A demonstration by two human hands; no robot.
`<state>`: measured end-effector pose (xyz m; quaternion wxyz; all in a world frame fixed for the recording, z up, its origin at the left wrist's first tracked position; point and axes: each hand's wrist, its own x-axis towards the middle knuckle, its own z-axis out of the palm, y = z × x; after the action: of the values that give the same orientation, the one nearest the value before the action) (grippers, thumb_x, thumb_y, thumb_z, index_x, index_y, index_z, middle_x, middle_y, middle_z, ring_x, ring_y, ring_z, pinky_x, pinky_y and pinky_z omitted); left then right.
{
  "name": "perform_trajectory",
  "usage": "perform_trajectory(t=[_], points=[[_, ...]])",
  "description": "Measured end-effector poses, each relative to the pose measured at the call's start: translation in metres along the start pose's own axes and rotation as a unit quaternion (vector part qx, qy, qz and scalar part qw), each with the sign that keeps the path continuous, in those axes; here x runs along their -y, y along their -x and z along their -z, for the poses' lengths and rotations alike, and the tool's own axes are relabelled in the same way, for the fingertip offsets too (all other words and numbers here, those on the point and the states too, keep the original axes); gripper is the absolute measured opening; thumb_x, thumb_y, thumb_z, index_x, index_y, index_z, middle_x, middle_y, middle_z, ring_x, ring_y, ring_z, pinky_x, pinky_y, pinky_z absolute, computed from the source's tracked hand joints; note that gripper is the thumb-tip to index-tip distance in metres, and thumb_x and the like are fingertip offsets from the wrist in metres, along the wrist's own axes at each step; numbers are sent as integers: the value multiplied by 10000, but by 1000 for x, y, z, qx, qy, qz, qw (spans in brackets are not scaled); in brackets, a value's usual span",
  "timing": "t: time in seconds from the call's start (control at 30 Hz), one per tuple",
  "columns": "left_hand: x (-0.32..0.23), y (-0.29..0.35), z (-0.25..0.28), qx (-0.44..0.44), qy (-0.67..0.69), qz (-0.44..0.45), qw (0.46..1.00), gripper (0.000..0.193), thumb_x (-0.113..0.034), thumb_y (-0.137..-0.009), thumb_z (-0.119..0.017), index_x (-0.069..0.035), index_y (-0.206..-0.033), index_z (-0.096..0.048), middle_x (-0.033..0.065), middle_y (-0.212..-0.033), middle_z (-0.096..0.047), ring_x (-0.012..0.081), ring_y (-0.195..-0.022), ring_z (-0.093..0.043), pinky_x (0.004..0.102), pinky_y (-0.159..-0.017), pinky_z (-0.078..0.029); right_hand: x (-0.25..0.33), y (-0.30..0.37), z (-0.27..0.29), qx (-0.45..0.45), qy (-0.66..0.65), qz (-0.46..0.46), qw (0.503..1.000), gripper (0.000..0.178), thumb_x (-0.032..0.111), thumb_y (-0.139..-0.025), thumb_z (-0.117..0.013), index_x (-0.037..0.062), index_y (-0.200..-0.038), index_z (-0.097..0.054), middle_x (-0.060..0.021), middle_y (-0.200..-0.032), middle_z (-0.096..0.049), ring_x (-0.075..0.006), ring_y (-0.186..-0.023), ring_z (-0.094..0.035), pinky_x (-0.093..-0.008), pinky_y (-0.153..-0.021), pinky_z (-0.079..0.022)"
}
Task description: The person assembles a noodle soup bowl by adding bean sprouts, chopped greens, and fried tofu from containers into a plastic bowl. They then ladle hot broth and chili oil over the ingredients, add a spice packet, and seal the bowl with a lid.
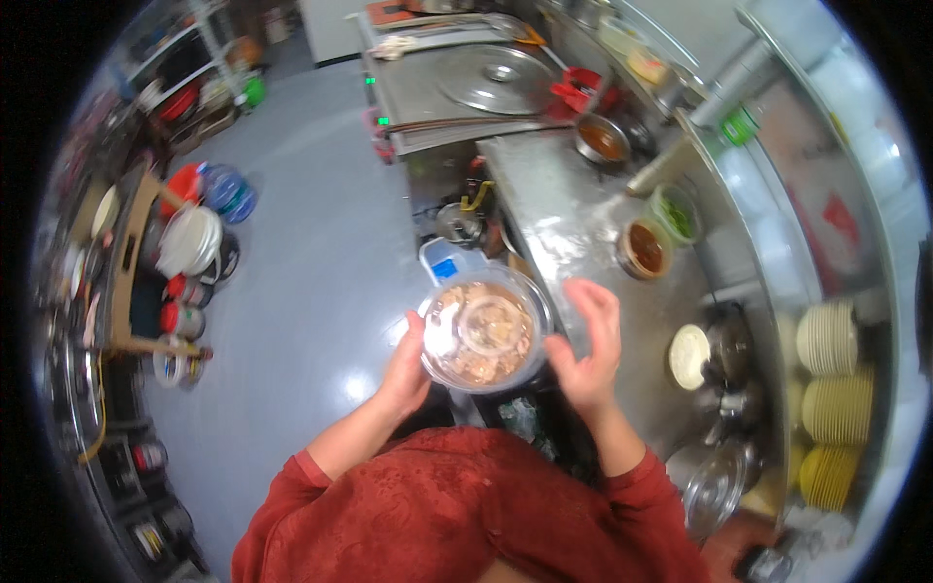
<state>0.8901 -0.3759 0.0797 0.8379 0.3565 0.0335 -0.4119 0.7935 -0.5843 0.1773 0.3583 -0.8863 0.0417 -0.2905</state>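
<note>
In front of my body is a round clear plastic container [486, 335] with a see-through lid, filled with pale brown pieces of food. My left hand [406, 369] grips its left edge, the thumb up along the rim. By the right rim is my right hand [591, 345], its fingers spread; the thumb is at the rim, and I cannot tell whether it touches. A clear plastic piece with a blue patch [445, 268] shows just beyond the container's far left rim.
To the right runs a steel counter [554, 204] with a bowl of red-brown sauce [644, 247], a tub of chopped greens [677, 212] and a metal pot [602, 142]. Stacked plates [836, 408] fill the right shelf. A large round lid [498, 78] lies ahead. Buckets [190, 241] stand left.
</note>
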Motion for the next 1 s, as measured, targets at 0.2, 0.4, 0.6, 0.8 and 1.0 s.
perform_trajectory(t=[0.2,0.4,0.6,0.8,1.0], points=[[17,80,37,-64,-8,-66,996,712,-600,-1005,-365,-60,-1469,-376,108,-1440,-483,233,-1321,-467,403,-1101,-388,18,25,-72,218,-503,-403,733,493,247,-1046,-461,-21,-1453,-391,-122,-1476,-447,-237,-1367,-419,-380,-1143,-337],[-13,164,87,-107,53,-116,986,638,-525,-1045,-316,-63,-1483,-350,135,-1447,-460,245,-1369,-410,418,-1140,-351,80,41,-142,320,-461,-362,744,434,142,-1011,-452,-23,-1412,-432,-138,-1407,-502,-229,-1292,-484,-367,-1102,-383],[-56,235,141,-152,14,-218,964,759,-256,-887,-714,-17,-1483,-309,163,-1424,-469,264,-1301,-490,418,-1097,-422,143,43,-235,431,-411,-276,755,428,177,-1022,-480,-3,-1408,-444,-93,-1352,-530,-175,-1242,-489,-329,-1054,-394],[-113,307,222,-229,27,-292,928,708,-168,-863,-736,-13,-1448,-368,140,-1363,-522,225,-1277,-501,387,-1079,-420,230,30,-357,543,-417,-282,671,543,407,-1062,-406,22,-1446,-411,-120,-1416,-487,-210,-1311,-448,-344,-1099,-363],[-178,375,298,-283,39,-297,911,665,-98,-875,-711,-4,-1441,-375,140,-1355,-533,219,-1238,-538,384,-1050,-445,323,22,-476,652,-347,-292,607,799,608,-1021,-285,-68,-1434,-393,-196,-1473,-427,-278,-1396,-359,-386,-1145,-312]])
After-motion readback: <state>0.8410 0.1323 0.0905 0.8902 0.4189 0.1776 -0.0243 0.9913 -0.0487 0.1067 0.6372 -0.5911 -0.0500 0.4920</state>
